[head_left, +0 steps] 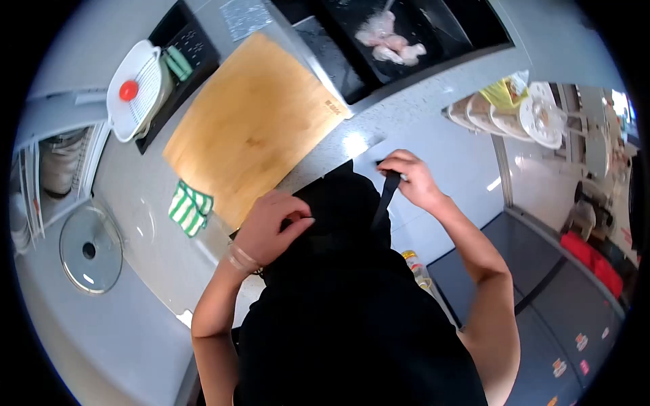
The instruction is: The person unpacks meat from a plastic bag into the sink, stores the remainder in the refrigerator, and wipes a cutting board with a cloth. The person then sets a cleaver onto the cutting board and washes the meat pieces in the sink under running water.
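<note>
My right hand (412, 179) is closed on a black strap (387, 197), held out beside the black garment (352, 304) on my body. My left hand (274, 223), with clear bands around its wrist, is at the garment's other side. Its fingers curl in towards the thumb against the black cloth, and whatever they pinch is hidden in the dark fabric. Just beyond my left hand lies a wooden cutting board (254, 122) on the counter. A green-and-white striped cloth (190, 208) rests by the board's near left corner.
Raw meat (389, 42) lies in the dark sink (349, 71) ahead. At the left are a white basket (145, 91) with a red item and a glass lid (91, 249). A tiered rack (508, 118) stands at the right, beyond a dark cabinet-like surface (542, 298).
</note>
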Available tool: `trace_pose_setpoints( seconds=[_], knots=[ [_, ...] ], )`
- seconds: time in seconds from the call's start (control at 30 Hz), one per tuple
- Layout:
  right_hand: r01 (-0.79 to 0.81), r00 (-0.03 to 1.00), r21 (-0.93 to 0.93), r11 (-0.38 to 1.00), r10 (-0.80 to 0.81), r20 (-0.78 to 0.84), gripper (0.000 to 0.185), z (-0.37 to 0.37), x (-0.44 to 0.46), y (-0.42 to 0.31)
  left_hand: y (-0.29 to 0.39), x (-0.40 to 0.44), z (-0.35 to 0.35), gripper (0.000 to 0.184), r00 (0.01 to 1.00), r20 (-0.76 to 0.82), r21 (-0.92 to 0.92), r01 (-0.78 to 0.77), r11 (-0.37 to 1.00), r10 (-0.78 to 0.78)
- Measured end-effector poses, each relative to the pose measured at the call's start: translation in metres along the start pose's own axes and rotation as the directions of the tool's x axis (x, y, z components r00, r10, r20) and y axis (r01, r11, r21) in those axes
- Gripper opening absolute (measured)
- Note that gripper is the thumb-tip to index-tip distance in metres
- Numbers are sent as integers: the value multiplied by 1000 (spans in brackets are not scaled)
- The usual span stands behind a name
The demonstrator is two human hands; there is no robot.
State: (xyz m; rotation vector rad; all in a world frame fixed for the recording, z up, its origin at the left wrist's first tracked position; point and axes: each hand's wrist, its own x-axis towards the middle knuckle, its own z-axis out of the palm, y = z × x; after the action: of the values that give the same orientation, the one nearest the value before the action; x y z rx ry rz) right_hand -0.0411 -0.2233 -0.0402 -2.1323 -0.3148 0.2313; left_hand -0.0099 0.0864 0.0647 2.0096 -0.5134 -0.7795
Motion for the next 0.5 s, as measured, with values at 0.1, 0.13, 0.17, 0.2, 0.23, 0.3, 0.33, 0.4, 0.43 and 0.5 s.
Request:
trace_pose_setpoints(
  seconds=[0.1,0.13,0.17,0.2,0.23,0.3,0.33,0.4,0.43,0.5],
  knots=[
    [-386,922,-102,917,386,-13,23,-26,-37,-33,1,-7,-9,8,999,-11,-15,53,998,-53],
    [-511,857,-83,855,515,23,21,-25,-47,-40,0,-9,-9,8,997,-22,-22,76,997,-77],
    [-541,836,-30,841,541,95,20,-20,-54,-46,-2,-11,-8,8,994,-37,-31,103,994,-104],
    [-569,812,20,822,558,170,19,-15,-58,-52,-4,-12,-8,9,993,-34,-39,114,993,-116],
    [-594,788,64,802,563,248,19,-11,-60,-58,-3,-13,-6,9,992,-33,-71,122,990,-125],
    [-626,772,251,738,544,329,22,-4,-58,-71,-2,-17,-4,9,988,-41,-138,142,980,-149],
    [-638,766,339,691,525,371,24,-2,-57,-75,-2,-19,-3,9,988,-42,-152,139,979,-147],
    [-660,751,514,547,492,440,28,-7,-61,-73,-4,-23,-3,9,988,-43,-182,136,974,-146],
    [-666,744,588,460,473,473,30,-10,-65,-71,-7,-24,-2,9,989,-58,-191,124,974,-138],
    [-654,756,516,554,445,480,34,-15,-71,-71,-12,-26,0,10,989,-88,-211,96,973,-117]
  ],
)
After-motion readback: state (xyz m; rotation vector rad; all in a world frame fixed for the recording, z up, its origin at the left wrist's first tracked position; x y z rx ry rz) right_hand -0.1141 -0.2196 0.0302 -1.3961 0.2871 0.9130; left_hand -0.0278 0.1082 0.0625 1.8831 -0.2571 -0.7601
